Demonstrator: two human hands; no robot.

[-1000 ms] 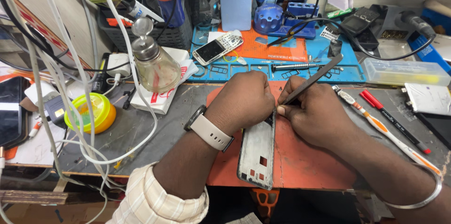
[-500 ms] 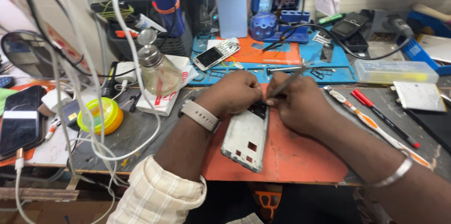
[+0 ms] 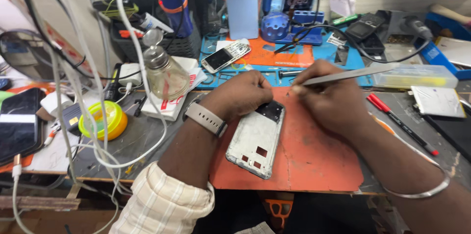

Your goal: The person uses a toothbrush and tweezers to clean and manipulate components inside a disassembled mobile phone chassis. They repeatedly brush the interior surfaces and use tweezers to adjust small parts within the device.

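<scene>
Lying nearest on the orange mat (image 3: 314, 160), the phone frame (image 3: 255, 143) shows its pale inner face, its long axis running from the near edge of the desk (image 3: 147, 141) up and slightly to the right, the dark upper end tucked under the left hand (image 3: 240, 94) so that its top corners cannot be seen; the mat's near edge meets the desk's front lip, and below it an orange-handled tool (image 3: 279, 212) is half cut off in shadow; the left hand's grip is curled down over the frame's upper end, fingers folded and hidden beneath the knuckles, so how firmly it pins the frame cannot be told; a pale watch (image 3: 206, 118) sits on that wrist, the checked sleeve running out of the bottom edge; the right hand (image 3: 328, 104), just beside the left and above the bare right half of the mat, has its grip pinched shut on metal tweezers (image 3: 351, 74), whose long body slants up to the right while the tip is lost between the fingers; bare mat lies right of the frame; a red pen (image 3: 400, 121) lies farther right; a yellow-green tub (image 3: 105, 118) and a glass bottle (image 3: 164, 74) crowd the left; farther back a small phone (image 3: 225, 57) rests on the blue mat (image 3: 343, 60) among cables too tangled to sort out.
</scene>
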